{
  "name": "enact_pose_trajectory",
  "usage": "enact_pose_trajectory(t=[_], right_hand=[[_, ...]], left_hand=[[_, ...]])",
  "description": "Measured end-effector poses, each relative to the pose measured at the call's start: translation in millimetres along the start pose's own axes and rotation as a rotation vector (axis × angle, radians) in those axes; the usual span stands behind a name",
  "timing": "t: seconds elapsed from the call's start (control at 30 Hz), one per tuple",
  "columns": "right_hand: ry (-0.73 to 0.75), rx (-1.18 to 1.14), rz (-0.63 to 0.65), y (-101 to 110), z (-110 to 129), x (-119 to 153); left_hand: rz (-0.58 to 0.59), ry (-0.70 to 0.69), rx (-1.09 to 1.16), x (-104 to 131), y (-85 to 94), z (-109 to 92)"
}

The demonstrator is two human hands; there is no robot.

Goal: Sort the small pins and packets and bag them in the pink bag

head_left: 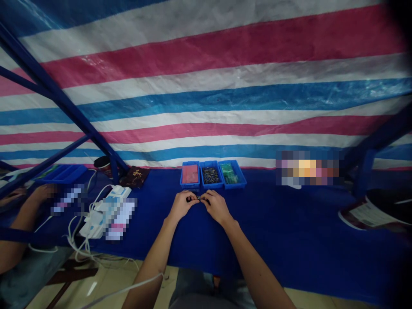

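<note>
My left hand (183,207) and my right hand (216,207) meet fingertip to fingertip over the blue table. Between them is a small dark thin piece (198,198), too small to name; the fingers of both hands are closed around it. Just beyond the hands stand three small blue bins in a row. The left bin (189,186) has pink flat pieces (190,173) in it. Dark, thin, screw-like pieces (210,175) fill the middle bin (213,186). In the right bin (236,186) lie green pieces (228,174), seemingly in clear wrap.
A white power strip (106,210) with cables lies left on the table (270,240), near a dark brown packet (135,176). Another person's hand (40,194) is at far left, by a blue tray (62,173). A tub (370,212) stands right. Blue frame posts rise on both sides.
</note>
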State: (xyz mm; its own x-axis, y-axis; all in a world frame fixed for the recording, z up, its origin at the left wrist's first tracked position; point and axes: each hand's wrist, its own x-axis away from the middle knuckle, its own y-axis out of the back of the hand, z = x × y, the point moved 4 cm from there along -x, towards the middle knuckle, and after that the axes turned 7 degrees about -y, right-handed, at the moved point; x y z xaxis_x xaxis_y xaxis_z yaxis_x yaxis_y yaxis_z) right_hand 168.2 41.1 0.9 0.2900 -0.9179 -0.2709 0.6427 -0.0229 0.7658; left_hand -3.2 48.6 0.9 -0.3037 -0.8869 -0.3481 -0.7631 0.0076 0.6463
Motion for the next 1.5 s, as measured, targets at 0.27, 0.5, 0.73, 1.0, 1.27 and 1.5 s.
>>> enact_pose_trajectory(t=[0.27, 0.5, 0.73, 1.0, 1.27, 1.5], right_hand=[[-0.011, -0.023, -0.022, -3.1, -4.8, 0.1], [-0.021, -0.031, -0.026, -2.5, -4.8, 0.5], [-0.014, -0.032, -0.033, -0.9, -3.4, 0.5], [-0.007, -0.030, -0.029, -0.6, -3.5, 0.4], [0.003, -0.082, -0.042, 4.2, 0.1, 2.5], [0.014, -0.134, -0.060, 7.6, 3.6, 4.4]], left_hand=[[0.016, 0.005, 0.006, 0.2, -0.8, 1.1], [0.016, -0.008, 0.022, 0.8, 0.3, -0.7], [0.005, -0.007, 0.048, 1.6, -0.6, -0.9], [0.003, -0.005, 0.068, 1.3, 0.8, -2.4], [0.015, -0.023, 0.083, 0.9, 2.4, -8.2], [0.049, -0.063, 0.063, 0.5, 0.8, -12.4]])
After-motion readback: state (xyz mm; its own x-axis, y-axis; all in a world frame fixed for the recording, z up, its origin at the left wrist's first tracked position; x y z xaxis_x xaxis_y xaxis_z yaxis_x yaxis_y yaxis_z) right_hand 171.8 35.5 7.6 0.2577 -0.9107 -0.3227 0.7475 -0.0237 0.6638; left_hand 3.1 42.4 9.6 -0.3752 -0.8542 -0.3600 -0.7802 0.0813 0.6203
